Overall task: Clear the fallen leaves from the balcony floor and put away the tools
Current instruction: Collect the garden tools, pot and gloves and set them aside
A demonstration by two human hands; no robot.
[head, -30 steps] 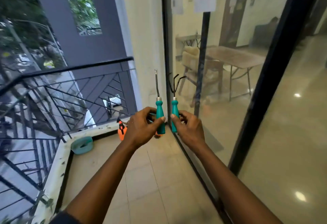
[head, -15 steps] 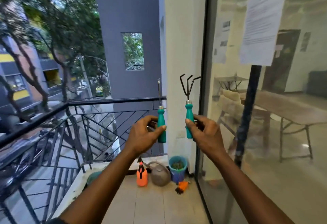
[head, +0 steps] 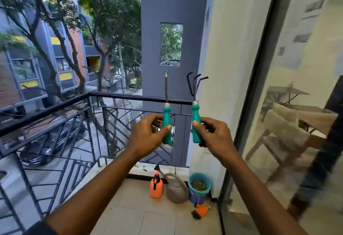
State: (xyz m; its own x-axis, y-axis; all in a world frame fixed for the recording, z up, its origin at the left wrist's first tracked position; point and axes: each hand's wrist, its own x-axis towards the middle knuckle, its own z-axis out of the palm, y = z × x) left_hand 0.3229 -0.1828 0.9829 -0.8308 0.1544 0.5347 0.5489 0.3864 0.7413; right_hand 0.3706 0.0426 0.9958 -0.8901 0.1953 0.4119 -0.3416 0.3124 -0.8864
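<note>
Well above the blue bucket (head: 191, 181), the left hand (head: 146, 134) pinches a teal-handled weeder (head: 166, 123) upright. The right hand (head: 213, 134) pinches a matching three-pronged hand rake (head: 195, 123), close beside it. To stow them well, lower each slowly, prongs turned away from the fingers. Left of the bucket stand a watering can (head: 176, 191) and an orange sprayer (head: 156, 186). The bucket holds what may be leaves. No brand shows, and the sheets on the glass (head: 304, 36) above it are too blurred to read.
</note>
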